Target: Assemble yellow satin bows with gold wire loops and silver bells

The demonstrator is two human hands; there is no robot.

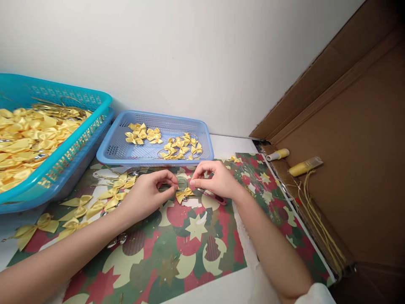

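My left hand [158, 185] pinches thumb to finger at the upper left edge of a small yellow ribbon bow [184, 194]. A small silver bell hangs below the bow's knot, and thin wire shows above it. My right hand [213, 179] is just right of the bow, thumb and forefinger pressed together; whatever lies between them is too small to make out. Under its fingers lies a small pink-handled tool [218, 198]. More yellow bows [114, 197] with wires and silver bells lie beside and behind my left forearm.
A blue basket [155, 161] holding several bows stands beyond my hands. At left, a turquoise basket [63, 169] is heaped with yellow bows and gold wires. A patterned sheet [196, 257] covers the table. Cardboard [354, 139] rises at right, with yellow cords [322, 232] along it.
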